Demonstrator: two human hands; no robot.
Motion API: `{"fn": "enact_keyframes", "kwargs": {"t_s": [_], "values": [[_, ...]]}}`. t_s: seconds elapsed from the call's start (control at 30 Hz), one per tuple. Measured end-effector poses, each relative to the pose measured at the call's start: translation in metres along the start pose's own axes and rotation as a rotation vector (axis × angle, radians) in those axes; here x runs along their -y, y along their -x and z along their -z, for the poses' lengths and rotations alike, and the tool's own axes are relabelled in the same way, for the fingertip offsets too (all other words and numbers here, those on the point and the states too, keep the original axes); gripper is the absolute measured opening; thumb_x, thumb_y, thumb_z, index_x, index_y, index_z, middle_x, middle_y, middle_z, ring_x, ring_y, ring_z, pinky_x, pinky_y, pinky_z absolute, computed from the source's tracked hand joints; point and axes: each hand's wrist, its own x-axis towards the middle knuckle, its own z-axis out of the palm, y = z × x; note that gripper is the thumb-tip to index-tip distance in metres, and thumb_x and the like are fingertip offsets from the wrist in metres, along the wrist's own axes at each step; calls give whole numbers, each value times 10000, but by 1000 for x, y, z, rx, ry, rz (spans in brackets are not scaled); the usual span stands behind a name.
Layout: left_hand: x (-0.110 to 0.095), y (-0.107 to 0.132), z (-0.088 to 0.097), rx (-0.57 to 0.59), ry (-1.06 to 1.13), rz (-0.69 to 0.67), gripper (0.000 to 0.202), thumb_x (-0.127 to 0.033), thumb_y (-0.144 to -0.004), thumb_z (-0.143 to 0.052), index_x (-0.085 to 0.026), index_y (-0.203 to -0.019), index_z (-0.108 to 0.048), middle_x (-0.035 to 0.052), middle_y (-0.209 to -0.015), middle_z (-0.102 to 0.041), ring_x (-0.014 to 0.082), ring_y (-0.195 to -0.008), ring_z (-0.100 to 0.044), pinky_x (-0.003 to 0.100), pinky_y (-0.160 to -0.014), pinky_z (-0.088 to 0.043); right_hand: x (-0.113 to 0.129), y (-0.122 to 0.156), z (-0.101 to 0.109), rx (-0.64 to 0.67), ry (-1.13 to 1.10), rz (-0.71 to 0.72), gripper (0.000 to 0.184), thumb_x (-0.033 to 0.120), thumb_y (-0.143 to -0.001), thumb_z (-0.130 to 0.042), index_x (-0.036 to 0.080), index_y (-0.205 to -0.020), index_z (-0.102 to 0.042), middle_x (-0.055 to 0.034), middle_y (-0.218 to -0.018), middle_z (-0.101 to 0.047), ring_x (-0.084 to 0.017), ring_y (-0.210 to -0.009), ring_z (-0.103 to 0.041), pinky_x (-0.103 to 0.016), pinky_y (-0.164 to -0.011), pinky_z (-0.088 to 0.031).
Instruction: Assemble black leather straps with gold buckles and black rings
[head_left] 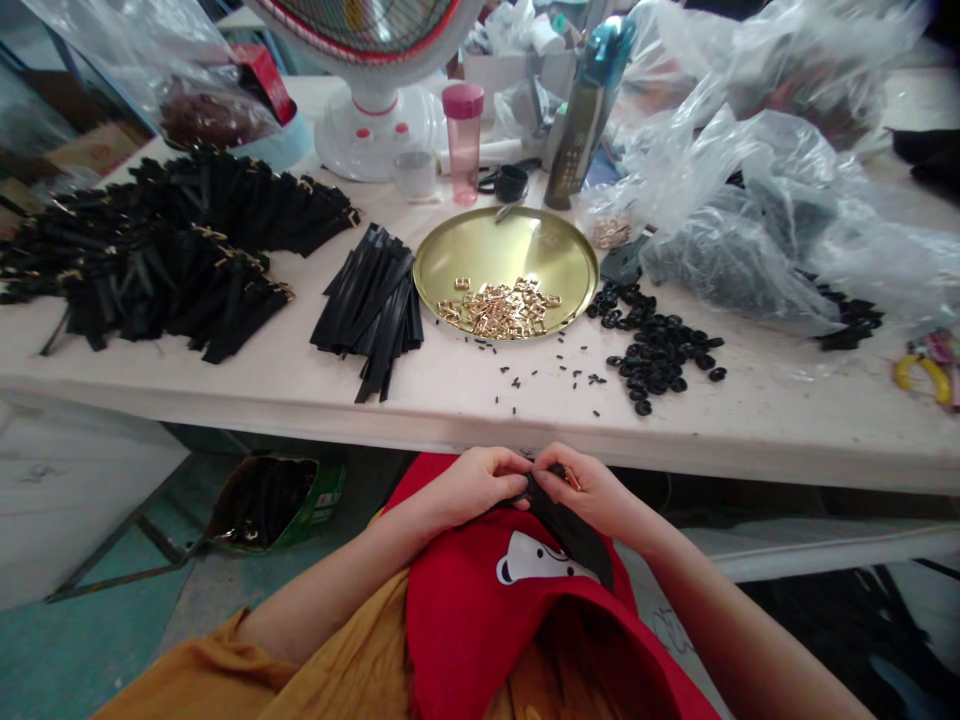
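Observation:
Both my hands meet over my lap, just below the table's front edge. My left hand point(480, 482) pinches the top end of a black strap point(571, 530) that hangs down over a red cloth point(480, 610). My right hand point(592, 490) grips the same strap end, with a small gold buckle point(572, 478) showing between its fingers. On the table ahead, a round gold tray point(465, 250) holds several gold buckles point(499, 308). Loose black straps point(373, 305) lie left of the tray, and black rubber rings point(660, 350) lie to its right.
A big heap of finished black straps point(165, 250) covers the table's left. Clear plastic bags point(765, 200) of black parts fill the right. A white fan point(375, 100), pink cup point(463, 140) and bottle point(581, 130) stand behind. A green bag point(277, 500) sits on the floor.

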Motion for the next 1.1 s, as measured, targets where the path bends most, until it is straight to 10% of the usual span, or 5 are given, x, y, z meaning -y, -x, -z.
{"fn": "enact_keyframes", "kwargs": {"t_s": [0.37,0.57,1.1], "values": [[1,3,-8,-54,62,14,201,-203,-731,-536,-112,-910,-528,-5,-660,-590,52,-512,-520,156,-510,-373,-1,6,-5,-14,-184,-19,151,329,-832,-444,190,-782,-474,44,-605,-443,-90,-545,-407,-219,-518,-345],[-6,6,5,128,-272,10,330,-436,-815,-408,-133,-744,-519,-18,-585,-538,53,-436,-435,167,-431,-318,-6,2,-13,-196,-244,-62,217,405,-842,-413,193,-824,-459,41,-586,-439,-98,-519,-411,-229,-502,-349],[-13,-6,13,111,-356,15,171,-322,-733,-465,-156,-710,-498,-47,-564,-473,67,-465,-400,184,-432,-289,-11,-10,-16,-260,-128,-62,193,345,-847,-403,180,-890,-493,-20,-756,-549,-118,-624,-489,-235,-548,-380]]}}
